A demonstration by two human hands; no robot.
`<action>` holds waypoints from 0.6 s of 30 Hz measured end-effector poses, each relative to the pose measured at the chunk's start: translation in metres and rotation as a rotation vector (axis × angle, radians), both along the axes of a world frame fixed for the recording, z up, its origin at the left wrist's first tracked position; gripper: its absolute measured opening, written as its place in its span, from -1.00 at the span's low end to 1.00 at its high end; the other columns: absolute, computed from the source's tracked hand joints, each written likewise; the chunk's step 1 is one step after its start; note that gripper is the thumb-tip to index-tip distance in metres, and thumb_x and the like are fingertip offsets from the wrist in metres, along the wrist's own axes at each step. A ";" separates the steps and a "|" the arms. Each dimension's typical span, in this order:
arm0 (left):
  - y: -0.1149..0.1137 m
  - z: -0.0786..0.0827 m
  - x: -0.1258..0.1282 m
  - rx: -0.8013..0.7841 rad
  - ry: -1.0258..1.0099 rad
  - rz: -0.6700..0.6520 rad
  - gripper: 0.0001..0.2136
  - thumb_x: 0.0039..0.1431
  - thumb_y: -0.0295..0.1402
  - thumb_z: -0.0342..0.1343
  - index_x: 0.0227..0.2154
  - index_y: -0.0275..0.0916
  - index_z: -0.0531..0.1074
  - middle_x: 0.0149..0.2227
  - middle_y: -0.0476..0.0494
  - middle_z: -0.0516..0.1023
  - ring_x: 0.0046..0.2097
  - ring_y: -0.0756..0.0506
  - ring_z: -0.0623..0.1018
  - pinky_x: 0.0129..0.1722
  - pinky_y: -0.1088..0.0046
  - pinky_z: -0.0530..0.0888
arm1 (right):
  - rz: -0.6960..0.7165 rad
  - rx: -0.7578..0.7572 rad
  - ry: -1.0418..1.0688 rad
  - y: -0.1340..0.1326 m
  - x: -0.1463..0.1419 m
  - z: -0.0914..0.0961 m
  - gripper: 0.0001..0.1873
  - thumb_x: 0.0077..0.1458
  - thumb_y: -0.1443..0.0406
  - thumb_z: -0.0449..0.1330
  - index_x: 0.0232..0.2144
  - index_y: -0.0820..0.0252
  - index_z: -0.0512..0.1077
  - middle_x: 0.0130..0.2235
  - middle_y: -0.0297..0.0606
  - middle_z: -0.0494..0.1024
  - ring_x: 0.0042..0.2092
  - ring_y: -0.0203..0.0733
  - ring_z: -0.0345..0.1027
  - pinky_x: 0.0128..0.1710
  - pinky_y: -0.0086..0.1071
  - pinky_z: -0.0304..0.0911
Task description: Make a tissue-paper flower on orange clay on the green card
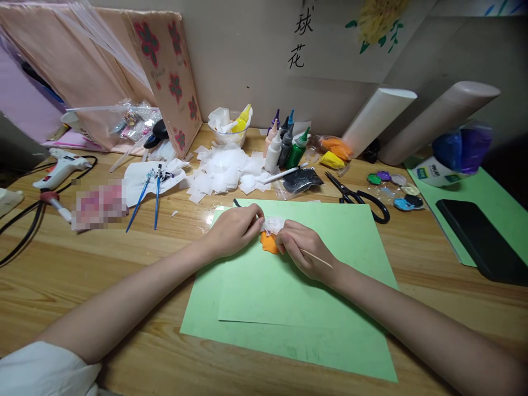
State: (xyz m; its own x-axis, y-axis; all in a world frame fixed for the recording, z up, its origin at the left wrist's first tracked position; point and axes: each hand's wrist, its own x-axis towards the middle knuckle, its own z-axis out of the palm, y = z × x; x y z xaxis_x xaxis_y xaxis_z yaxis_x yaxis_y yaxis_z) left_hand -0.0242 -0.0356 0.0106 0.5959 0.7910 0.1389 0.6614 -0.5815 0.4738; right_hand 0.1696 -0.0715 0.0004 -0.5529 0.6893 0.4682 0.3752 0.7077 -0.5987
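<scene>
Over the upper part of the light green paper (256, 297), my left hand (237, 228) pinches the left edge of a small white crumpled tissue-like piece (273, 224). My right hand (307, 250) is closed round a thin wooden stick (317, 257), its back end showing past the palm. The stick's tip is hidden behind the right fingers, beside the white piece. Just below that piece lies a flat orange shape with a wavy edge (269, 243), which looks like clay. Right fingertips partly cover its right side.
Behind the green paper lie a heap of white paper squares (229, 168), paint bottles (284, 148) and a black packet (303, 180). Black scissors (357, 198) and a phone (480, 239) are on the right. Blue brushes (157, 198) and a glue gun (61, 168) lie left.
</scene>
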 end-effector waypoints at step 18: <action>-0.001 0.000 -0.001 -0.012 -0.013 -0.009 -0.82 0.30 -0.35 -0.21 -0.20 -0.23 0.27 -0.32 -0.07 0.49 -0.30 -0.07 0.46 -0.33 0.43 0.30 | 0.054 0.017 0.003 0.000 0.001 -0.001 -0.61 0.33 0.32 -0.22 -0.52 0.19 0.19 -0.55 -0.27 0.31 -0.43 -0.23 0.06 -0.41 -0.34 0.04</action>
